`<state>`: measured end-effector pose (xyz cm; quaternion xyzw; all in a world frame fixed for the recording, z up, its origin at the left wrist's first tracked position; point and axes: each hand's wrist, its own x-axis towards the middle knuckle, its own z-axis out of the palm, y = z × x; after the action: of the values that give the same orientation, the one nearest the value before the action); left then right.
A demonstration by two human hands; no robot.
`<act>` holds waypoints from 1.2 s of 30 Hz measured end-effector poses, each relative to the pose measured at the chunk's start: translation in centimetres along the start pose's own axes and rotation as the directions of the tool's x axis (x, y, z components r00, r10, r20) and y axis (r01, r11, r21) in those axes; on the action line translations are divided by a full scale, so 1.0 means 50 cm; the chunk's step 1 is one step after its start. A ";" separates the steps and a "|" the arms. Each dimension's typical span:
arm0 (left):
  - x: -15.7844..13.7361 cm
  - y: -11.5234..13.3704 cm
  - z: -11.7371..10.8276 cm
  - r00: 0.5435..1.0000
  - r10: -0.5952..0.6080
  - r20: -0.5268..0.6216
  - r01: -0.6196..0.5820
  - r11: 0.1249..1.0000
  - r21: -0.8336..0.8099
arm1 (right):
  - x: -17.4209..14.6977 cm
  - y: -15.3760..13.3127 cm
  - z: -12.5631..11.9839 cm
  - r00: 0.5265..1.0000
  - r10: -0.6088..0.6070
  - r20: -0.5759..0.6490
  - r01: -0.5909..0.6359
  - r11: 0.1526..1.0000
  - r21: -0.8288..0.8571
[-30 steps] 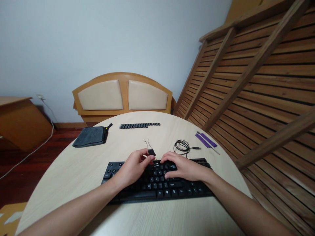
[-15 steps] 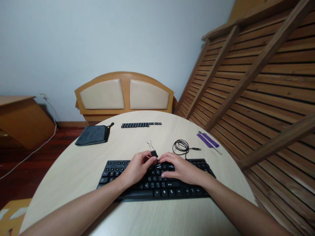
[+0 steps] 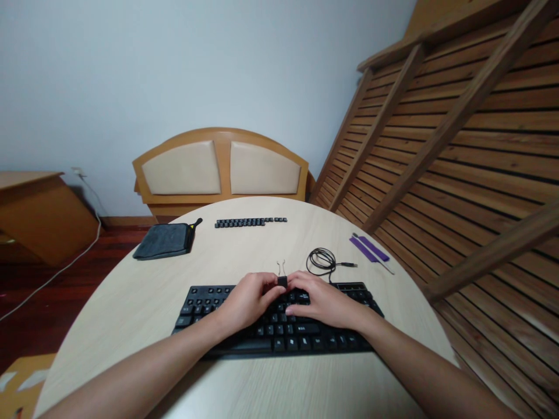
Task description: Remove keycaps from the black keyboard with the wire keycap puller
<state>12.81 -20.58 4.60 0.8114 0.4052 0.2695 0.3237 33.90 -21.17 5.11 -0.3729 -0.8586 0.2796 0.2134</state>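
Note:
A black keyboard [image 3: 244,344] lies on the table in front of me, with bare switch spots along its upper left rows. My left hand [image 3: 247,299] is over its middle, thumb and fingers pinched on a keycap puller [image 3: 282,281], a small black block with two thin wires sticking up and away from me. My right hand [image 3: 321,298] rests over the keys just right of the puller. Its fingertips are close against the block, though whether they touch it I cannot tell. The right thumb is spread apart, low on the keys. Fingers hide the keys under the puller.
Removed keycaps [image 3: 240,223] stand in rows at the far side of the round table [image 3: 131,326]. A grey cloth pouch [image 3: 163,240] is at left. The coiled cable [image 3: 322,261] lies behind the keyboard, and purple strips [image 3: 369,247] with a thin rod sit at right.
The keycap puller has shifted slightly right and turned from leaning left to nearly straight, its wires now farther right. My left hand moved with it; my right hand has hardly moved.

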 end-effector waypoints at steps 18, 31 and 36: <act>-0.001 -0.011 0.001 0.998 -0.017 -0.053 0.015 0.999 -0.034 | 0.011 0.000 0.021 0.994 0.079 -0.080 -0.078 0.997 0.010; 0.012 -0.023 0.008 0.989 -0.121 -0.079 0.072 0.885 -0.459 | 0.012 -0.011 0.025 0.980 0.136 -0.147 -0.124 0.988 0.087; 0.006 -0.022 0.006 0.991 -0.081 -0.103 0.035 0.919 -0.393 | 0.012 -0.010 0.024 0.975 0.159 -0.158 -0.139 0.982 0.131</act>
<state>12.65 -19.91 3.65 0.7010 0.3854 0.3822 0.4626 32.57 -21.41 4.61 -0.4452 -0.7890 0.3131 0.2850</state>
